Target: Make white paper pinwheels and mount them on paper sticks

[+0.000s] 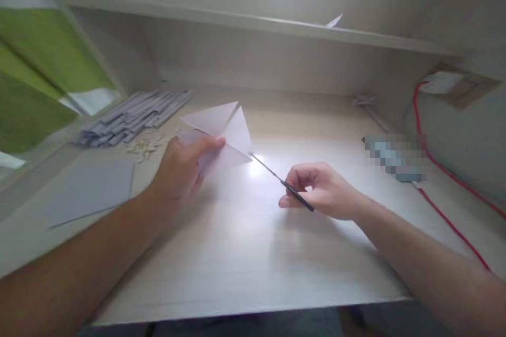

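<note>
A white square of paper point(237, 134), slit from its corners toward the middle, is pinched between the thumb and fingers of my left hand point(182, 166). Its cut flaps stand slightly apart. Scissors point(294, 193) with black handles are gripped in my right hand point(316, 189), blades pointing up and left. The blade tips reach the paper's right-hand corner; I cannot tell whether they touch it. My right fingers curl around the handles. My left fingers are partly hidden behind the paper.
A pile of rolled paper tubes point(134, 116) lies at the back left, with small pale scraps point(145, 146) before it. A stack of paper sheets point(93, 189) sits at left. At right are a blurred-out object point(395, 157) and a red cable point(454, 226). A shelf point(237, 20) spans the back.
</note>
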Available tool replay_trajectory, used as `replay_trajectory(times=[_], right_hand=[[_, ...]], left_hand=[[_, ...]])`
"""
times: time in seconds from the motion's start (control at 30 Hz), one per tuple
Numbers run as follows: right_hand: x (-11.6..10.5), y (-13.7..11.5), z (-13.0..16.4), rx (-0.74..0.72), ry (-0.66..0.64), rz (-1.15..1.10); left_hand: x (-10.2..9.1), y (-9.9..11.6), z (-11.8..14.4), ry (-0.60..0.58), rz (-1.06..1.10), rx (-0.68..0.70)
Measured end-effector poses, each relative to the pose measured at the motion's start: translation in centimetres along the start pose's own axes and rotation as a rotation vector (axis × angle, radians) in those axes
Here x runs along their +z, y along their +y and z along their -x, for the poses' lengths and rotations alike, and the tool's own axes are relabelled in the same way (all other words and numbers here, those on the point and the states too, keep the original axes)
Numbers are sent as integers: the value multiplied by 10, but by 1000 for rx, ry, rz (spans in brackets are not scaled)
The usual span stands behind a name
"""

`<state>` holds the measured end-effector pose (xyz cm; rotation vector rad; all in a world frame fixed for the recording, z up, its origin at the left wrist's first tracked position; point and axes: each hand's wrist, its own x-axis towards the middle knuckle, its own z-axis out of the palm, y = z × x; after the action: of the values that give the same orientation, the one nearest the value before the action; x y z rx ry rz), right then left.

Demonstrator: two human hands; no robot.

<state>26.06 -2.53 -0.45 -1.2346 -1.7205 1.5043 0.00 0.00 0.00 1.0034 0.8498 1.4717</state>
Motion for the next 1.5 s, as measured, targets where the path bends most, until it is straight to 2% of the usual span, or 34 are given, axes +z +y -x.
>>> replay_trajectory(times=[0.67, 0.87, 0.93, 1.0, 1.07, 1.13, 1.3, 1.43, 1.5], right_hand=[[2, 1, -1, -32, 14, -3], [-1, 3, -3, 26, -4, 81], [-5, 6, -4, 29, 33, 145], [-9, 9, -5, 6, 131, 250], [-13, 10, -6, -6, 226, 390], [-16, 11, -7, 6, 257, 503], [-16, 8, -8, 65, 207, 695], [-16, 4, -7, 86, 149, 724], [-17, 4, -6, 37, 146, 697]], left_hand=[[1, 1, -1, -28, -6, 5], [2, 0, -3, -21, -8, 33], [1, -1, -4, 18, -37, 35], [-1, -3, -5, 43, -86, 27], [-5, -5, -5, 10, -155, 11], [-8, -8, -4, -58, -234, -22], [-7, -10, -2, -136, -327, -134], [-4, -8, 0, -198, -336, -205], [-2, -7, 1, -244, -342, -244]])
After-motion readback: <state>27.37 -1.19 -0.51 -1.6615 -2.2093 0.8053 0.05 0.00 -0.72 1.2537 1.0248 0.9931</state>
